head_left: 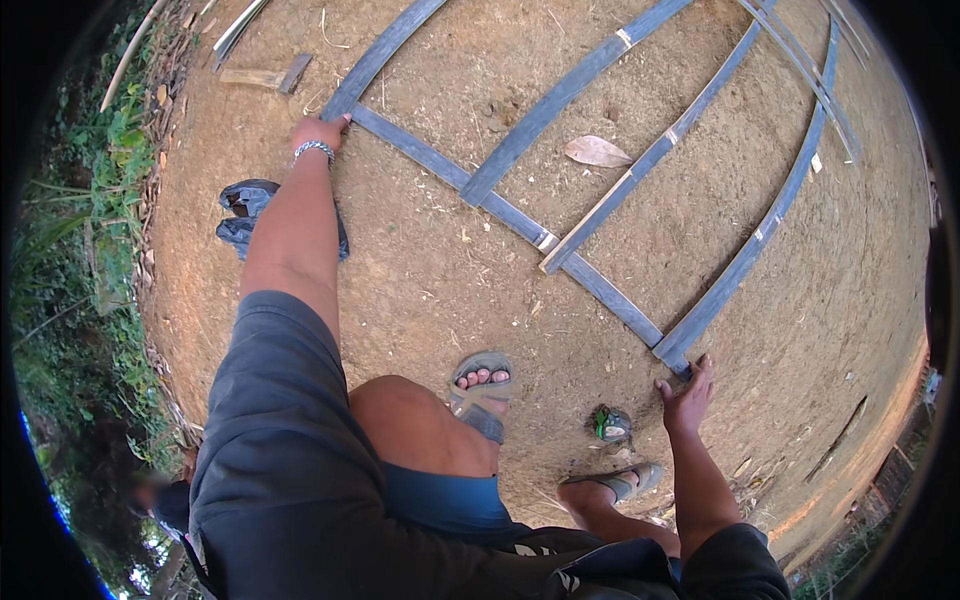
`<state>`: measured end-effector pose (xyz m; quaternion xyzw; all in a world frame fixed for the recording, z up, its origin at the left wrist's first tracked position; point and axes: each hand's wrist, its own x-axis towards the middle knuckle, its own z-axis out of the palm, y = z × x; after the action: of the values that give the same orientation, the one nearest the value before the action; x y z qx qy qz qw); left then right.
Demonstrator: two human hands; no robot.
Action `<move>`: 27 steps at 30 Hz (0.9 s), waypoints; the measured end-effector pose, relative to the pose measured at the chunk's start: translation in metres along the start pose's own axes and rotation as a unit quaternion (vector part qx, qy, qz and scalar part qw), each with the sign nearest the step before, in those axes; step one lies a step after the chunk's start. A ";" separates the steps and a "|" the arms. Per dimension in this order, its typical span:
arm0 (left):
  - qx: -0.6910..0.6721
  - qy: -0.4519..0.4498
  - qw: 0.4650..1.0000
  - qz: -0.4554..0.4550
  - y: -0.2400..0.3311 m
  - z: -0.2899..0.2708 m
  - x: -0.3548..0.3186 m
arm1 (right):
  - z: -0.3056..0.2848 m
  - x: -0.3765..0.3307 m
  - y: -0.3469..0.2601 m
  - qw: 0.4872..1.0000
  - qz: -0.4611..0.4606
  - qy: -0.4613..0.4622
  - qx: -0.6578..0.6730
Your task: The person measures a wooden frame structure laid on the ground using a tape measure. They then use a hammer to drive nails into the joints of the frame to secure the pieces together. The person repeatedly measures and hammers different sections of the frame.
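A lattice of flat grey slats point(520, 215) is laid out on the bare ground point(420, 290), and one long cross slat point(440, 165) is pinned at both ends. This cross slat runs on a diagonal from upper left to lower right, its long axis passing from the left hand point(320, 132) down to the right hand point(688, 395). It lies flat on its broad face and is crossed by four longer slats that run from lower left up to the right and fan toward the upper edge. The left hand is pressed palm down, fingers close together, on the corner where the cross slat meets the leftmost long slat point(385, 55); a bracelet point(313, 149) is worn at that wrist. The right hand is held with fingers loosely spread, its fingertips touching the foot of the rightmost long slat point(770, 220) where it meets the cross slat's lower end. It is judged that both ends are held so that the crossings keep their spacing and the slats do not slide on the earth. A dry leaf point(597, 151) lies between two long slats. A sandalled foot point(482, 385) is planted just below the cross slat, the other foot point(610, 485) nearer the right hand. A dark cloth point(245, 215) lies beside the left forearm.
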<state>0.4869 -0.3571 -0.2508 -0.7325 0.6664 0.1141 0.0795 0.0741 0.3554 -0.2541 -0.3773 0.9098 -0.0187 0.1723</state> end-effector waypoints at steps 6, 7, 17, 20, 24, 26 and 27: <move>-0.016 0.040 0.999 -0.017 0.004 -0.002 -0.010 | 0.002 -0.004 -0.001 1.000 -0.011 -0.002 0.012; -0.008 0.040 0.999 -0.019 0.004 -0.003 -0.009 | 0.004 -0.006 0.000 1.000 -0.020 0.000 0.006; 0.052 -0.007 0.997 0.050 -0.017 0.015 0.036 | -0.001 -0.004 0.007 0.999 0.001 -0.027 0.021; 0.124 -0.064 0.981 0.132 -0.014 0.035 0.030 | -0.016 -0.001 0.001 0.999 -0.016 -0.014 0.031; 0.031 0.140 0.987 -0.073 -0.027 0.033 0.002 | -0.027 0.044 -0.036 0.971 0.118 0.034 0.206; 0.008 0.168 0.985 0.028 0.012 0.039 -0.046 | -0.030 0.065 -0.037 0.899 0.214 0.052 0.379; -0.003 0.185 0.980 0.075 0.030 0.039 -0.074 | -0.029 0.079 -0.031 0.897 0.229 0.035 0.376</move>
<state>0.4482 -0.2783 -0.2668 -0.6889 0.7226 -0.0153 -0.0561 0.0341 0.2759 -0.2449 -0.0653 0.9017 -0.3325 0.2685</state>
